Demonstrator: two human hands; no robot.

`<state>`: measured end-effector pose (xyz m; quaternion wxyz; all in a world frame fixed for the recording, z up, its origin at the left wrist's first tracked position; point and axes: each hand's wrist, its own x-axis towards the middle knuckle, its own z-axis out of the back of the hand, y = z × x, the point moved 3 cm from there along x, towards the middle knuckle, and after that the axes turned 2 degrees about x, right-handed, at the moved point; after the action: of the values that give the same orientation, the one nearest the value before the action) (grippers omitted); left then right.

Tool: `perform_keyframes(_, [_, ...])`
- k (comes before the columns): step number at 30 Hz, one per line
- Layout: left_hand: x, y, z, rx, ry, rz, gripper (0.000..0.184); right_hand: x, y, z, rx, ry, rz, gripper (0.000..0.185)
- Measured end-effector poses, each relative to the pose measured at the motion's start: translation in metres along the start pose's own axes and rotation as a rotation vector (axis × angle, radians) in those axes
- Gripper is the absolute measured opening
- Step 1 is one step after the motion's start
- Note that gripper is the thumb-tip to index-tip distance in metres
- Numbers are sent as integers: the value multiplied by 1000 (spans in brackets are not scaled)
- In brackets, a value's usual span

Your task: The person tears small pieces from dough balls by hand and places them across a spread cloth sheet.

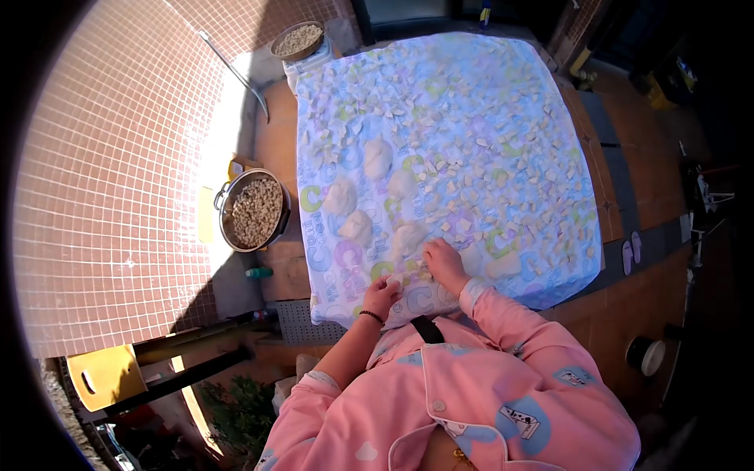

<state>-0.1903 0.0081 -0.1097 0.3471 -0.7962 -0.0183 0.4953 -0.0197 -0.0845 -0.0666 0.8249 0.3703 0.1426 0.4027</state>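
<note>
My left hand [381,298], with a dark bracelet at the wrist, is low over the patterned cloth [322,294]. Its fingers are pinched together on a small whitish piece [394,279]. To its right, my right hand [445,265] is curled closed, fingertips down, beside a pale rounded lump [409,235]. What lies in those fingers is hidden. More pale lumps sit on the cloth: one lump [356,228] to the left, another [340,196] behind it, and others farther back. Small pale flat pieces [503,177] are scattered over much of the cloth.
A metal pot [223,224] of pale chunks stands left of the cloth-covered surface. Another round pan [276,52] of similar chunks is at the back left. Nearby are a green bottle [258,272], a yellow stool [106,377] and purple slippers [627,257] on the floor.
</note>
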Motion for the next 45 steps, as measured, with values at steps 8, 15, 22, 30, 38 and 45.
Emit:
perform_keyframes(8, [1, -18, 3, 122, 65, -36, 33, -10, 25, -8, -81, 111, 27, 13])
perform_keyframes(15, [-16, -26, -5, 325, 231, -61, 31, -39, 21, -31, 720, 467, -569, 16])
perform_keyframes(22, [-19, -22, -1, 253, 410, -57, 33, -54, 12, -36, 1186, 553, -814, 15])
perform_keyframes(30, [0, -15, 21, 82, 266, -8, 28, -37, 2, -35, 314, 291, -432, 21])
perform_keyframes(38, [-6, -21, 19, -24, 242, 48, 23, -37, 37, -32, 216, 177, -238, 23])
perform_keyframes(45, [-11, -22, 14, 24, 281, 62, 20, -40, 39, -38, 562, 371, -337, 18])
